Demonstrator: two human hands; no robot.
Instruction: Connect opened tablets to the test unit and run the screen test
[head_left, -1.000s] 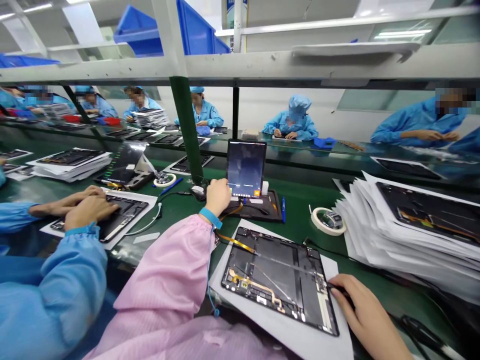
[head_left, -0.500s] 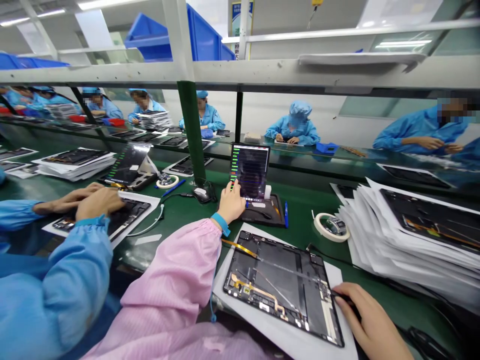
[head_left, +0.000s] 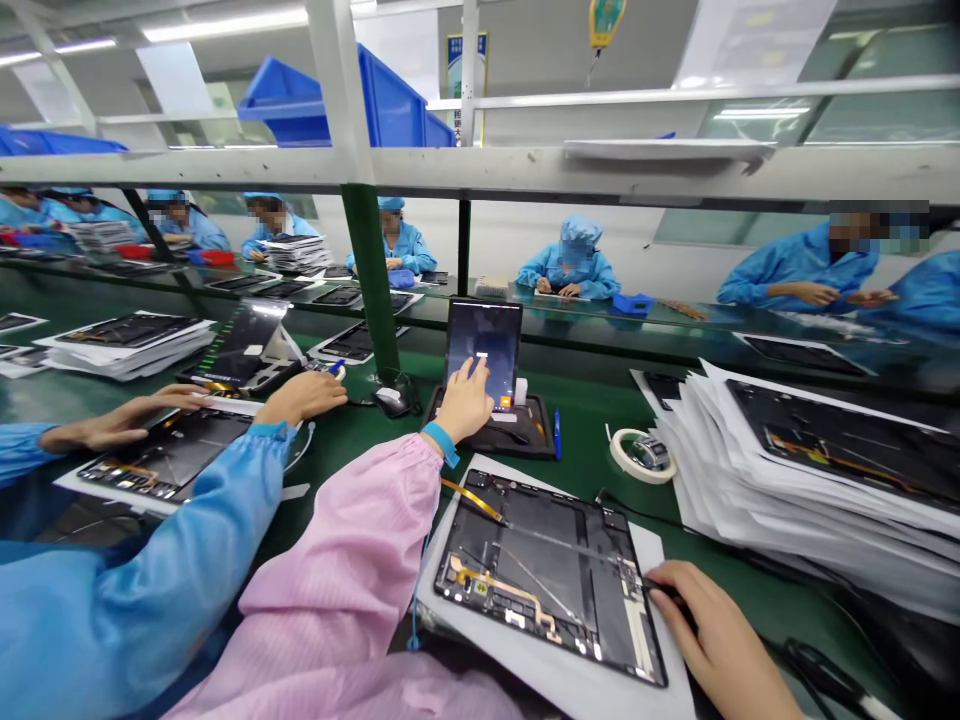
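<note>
My left hand [head_left: 466,398], with a blue wrist band, reaches to the upright tablet screen [head_left: 484,330]. Its fingers are stretched out over the lit display. The screen leans in a black tray [head_left: 504,440]. Below it, an opened tablet housing [head_left: 551,565] lies face up on white paper [head_left: 600,690], its inside showing flat cables and boards. An orange ribbon cable [head_left: 474,500] sticks out from the housing's left side. At the housing's right edge, my right hand [head_left: 709,620] pinches the end of a black cable [head_left: 679,605]; the fingers partly hide the plug.
Right of me stands a tall stack of paper and tablet housings [head_left: 817,500], beside a tape roll [head_left: 643,456]. A blue pen [head_left: 557,433] and a mouse [head_left: 394,400] lie nearby. On the left, a co-worker's hand [head_left: 304,397] is at another pen. A green post [head_left: 371,280] rises behind.
The screen went from a list with green and red labels to a plain dark blue display with a small white box. The co-worker's hand moved right, off the housing to a pen.
</note>
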